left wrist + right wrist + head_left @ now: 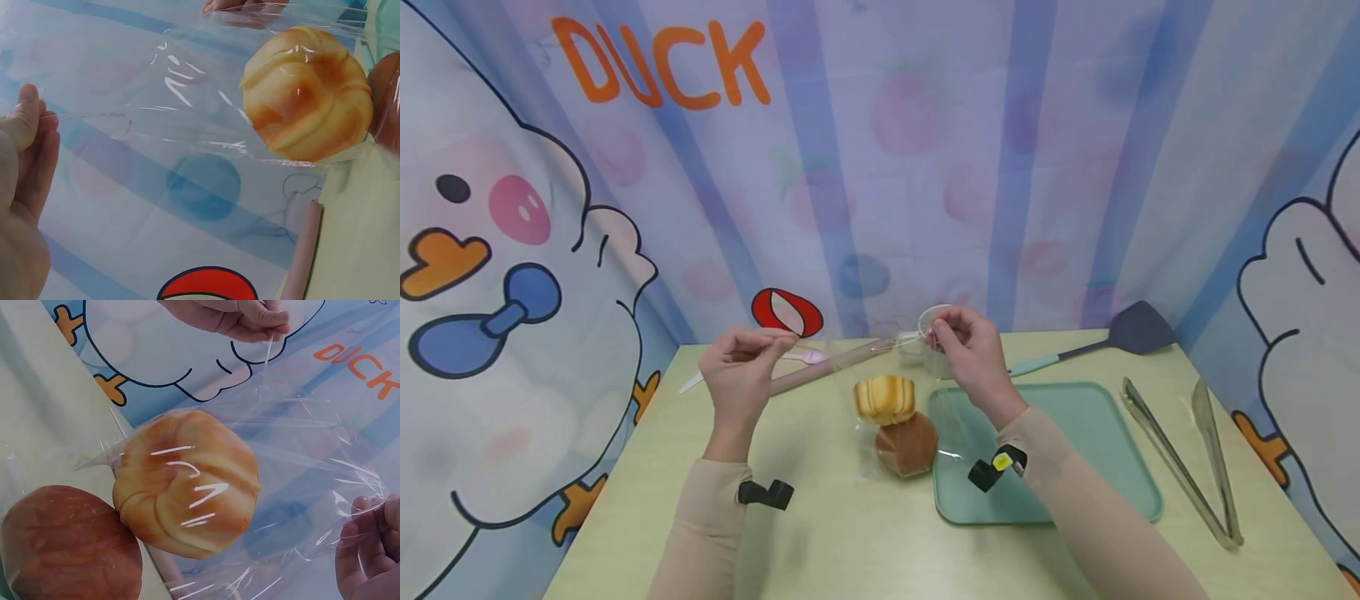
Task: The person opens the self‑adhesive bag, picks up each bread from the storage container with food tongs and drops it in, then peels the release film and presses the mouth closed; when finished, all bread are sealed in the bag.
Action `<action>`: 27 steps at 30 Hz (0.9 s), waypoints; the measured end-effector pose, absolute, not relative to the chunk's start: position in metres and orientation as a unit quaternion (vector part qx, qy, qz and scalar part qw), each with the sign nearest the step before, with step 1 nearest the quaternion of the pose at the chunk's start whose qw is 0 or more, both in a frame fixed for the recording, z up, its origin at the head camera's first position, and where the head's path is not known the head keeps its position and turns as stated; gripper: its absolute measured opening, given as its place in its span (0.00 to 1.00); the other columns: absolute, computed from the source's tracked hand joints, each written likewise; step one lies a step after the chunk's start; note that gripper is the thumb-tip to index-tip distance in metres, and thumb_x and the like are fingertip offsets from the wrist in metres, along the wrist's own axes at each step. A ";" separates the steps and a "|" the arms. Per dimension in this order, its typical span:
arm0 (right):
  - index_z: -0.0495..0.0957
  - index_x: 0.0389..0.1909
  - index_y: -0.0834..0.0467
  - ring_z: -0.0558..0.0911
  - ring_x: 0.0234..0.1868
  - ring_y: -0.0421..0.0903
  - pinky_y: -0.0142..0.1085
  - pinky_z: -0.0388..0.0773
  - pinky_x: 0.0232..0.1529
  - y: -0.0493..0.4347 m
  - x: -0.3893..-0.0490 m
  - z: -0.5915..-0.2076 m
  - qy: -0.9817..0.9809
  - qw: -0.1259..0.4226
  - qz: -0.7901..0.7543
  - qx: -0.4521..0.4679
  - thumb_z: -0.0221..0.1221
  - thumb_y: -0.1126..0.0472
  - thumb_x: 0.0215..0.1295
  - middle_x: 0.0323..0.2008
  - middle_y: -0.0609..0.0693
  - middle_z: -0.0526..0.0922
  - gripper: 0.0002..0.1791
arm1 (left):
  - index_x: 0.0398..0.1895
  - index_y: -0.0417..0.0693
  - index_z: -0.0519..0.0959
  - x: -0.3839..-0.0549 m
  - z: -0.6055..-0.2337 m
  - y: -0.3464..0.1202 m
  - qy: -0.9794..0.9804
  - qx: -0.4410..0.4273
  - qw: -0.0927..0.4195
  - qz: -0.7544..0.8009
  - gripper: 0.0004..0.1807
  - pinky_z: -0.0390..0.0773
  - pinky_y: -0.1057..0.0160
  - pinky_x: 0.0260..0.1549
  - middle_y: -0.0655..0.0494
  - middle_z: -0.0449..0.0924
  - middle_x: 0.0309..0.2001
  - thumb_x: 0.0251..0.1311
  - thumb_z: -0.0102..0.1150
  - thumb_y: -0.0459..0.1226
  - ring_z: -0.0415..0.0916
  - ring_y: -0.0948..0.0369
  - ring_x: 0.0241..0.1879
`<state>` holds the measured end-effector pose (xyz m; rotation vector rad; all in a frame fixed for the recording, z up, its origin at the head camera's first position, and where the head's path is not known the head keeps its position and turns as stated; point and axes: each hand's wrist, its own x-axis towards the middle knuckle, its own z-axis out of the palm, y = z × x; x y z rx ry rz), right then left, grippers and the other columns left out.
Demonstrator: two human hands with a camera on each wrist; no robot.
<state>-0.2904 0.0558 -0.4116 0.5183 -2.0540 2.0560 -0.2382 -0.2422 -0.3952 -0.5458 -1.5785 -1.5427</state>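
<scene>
A clear plastic bag hangs between my two hands, its upper edge stretched sideways. My left hand pinches one side of the bag's top between thumb and fingers. On the other side my right hand pinches the top too, and a thin whitish loop curves beside its fingertips. Low in the bag are a golden, ridged bun and, beneath it, a smooth brown bun. Both show through the shiny film in the right wrist view, with the two buns side by side.
A green tray lies at the right, partly behind my right forearm. Metal tongs lie beyond it, and a dark-headed spatula behind it. A pinkish rolling pin lies at the back. A printed curtain surrounds the table.
</scene>
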 end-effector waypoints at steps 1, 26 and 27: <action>0.76 0.50 0.74 0.86 0.40 0.48 0.34 0.87 0.45 0.055 -0.290 -0.412 -0.689 0.091 0.697 0.176 0.56 0.65 0.80 0.41 0.65 0.83 0.13 | 0.34 0.23 0.80 -0.238 -0.395 -0.245 -0.624 -0.213 0.426 -0.620 0.10 0.85 0.69 0.32 0.52 0.92 0.34 0.50 0.69 0.12 0.89 0.62 0.31; 0.74 0.49 0.73 0.88 0.41 0.42 0.38 0.88 0.49 0.054 -0.286 -0.408 -0.660 0.057 0.714 0.226 0.55 0.68 0.80 0.45 0.68 0.81 0.09 | 0.38 0.24 0.85 -0.241 -0.407 -0.289 -0.625 -0.016 0.552 -0.552 0.09 0.86 0.70 0.34 0.41 0.87 0.30 0.70 0.63 0.27 0.85 0.66 0.27; 0.75 0.49 0.72 0.88 0.41 0.42 0.38 0.88 0.49 0.054 -0.286 -0.408 -0.661 0.057 0.713 0.227 0.55 0.68 0.80 0.44 0.67 0.82 0.09 | 0.38 0.23 0.84 -0.241 -0.408 -0.289 -0.622 -0.005 0.557 -0.550 0.10 0.85 0.70 0.33 0.39 0.86 0.30 0.70 0.63 0.28 0.84 0.66 0.27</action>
